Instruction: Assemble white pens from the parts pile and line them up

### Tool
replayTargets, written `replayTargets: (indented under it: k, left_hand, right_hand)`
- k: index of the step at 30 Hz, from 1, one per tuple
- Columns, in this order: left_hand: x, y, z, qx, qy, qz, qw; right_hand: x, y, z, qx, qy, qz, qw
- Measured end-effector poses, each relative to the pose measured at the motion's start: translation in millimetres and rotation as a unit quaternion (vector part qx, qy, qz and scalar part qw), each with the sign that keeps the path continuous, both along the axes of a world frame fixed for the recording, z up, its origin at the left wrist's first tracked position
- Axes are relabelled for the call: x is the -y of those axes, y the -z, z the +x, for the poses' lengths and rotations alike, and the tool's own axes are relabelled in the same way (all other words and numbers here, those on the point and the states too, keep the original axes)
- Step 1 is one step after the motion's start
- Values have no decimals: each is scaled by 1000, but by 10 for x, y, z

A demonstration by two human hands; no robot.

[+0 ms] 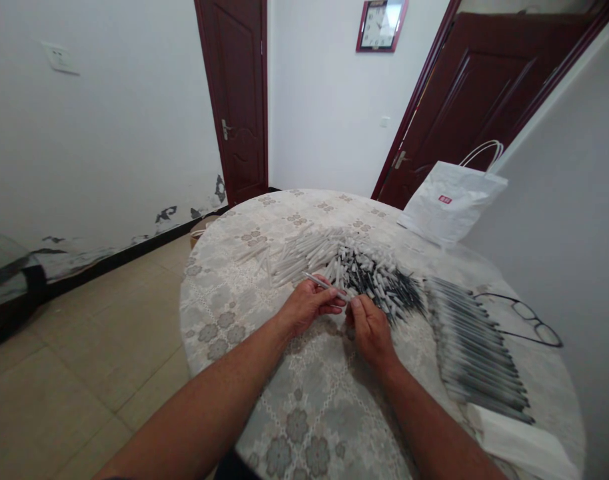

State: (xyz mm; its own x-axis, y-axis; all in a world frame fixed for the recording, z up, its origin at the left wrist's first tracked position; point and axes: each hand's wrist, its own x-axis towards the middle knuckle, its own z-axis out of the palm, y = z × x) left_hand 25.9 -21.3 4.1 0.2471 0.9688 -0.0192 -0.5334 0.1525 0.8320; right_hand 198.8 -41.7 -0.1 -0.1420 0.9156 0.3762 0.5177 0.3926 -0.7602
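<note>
A slim whitish pen-like stick [320,281] slants between my two hands above the table. My left hand [312,303] pinches it between thumb and fingers along its middle. At its lower right end, the fingertips of my right hand [369,325] are pressed together around it. Just beyond my hands lies a heap of loose white tubes [309,250], with black and white pieces [369,277] heaped at its right. On the right, many assembled-looking grey sticks [479,340] lie side by side in a row, somewhat blurred.
The round table [209,333] has a flowered cloth. Eyeglasses [532,320] lie near its right edge, and a white paper bag [452,203] stands at the back right. Something white and folded [522,440] lies at the lower right.
</note>
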Motion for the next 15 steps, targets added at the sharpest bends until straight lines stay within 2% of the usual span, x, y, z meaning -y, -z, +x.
replayTargets:
  k: [7,15]
  left_hand:
    - [1,-22,-11,1,-9,4,1000]
    - [2,-3,-12,-3,5,1,1000]
  right_hand:
    - [6,11,10,-42,-4,4,999]
    - [-6,3,6,7,4,12,1000]
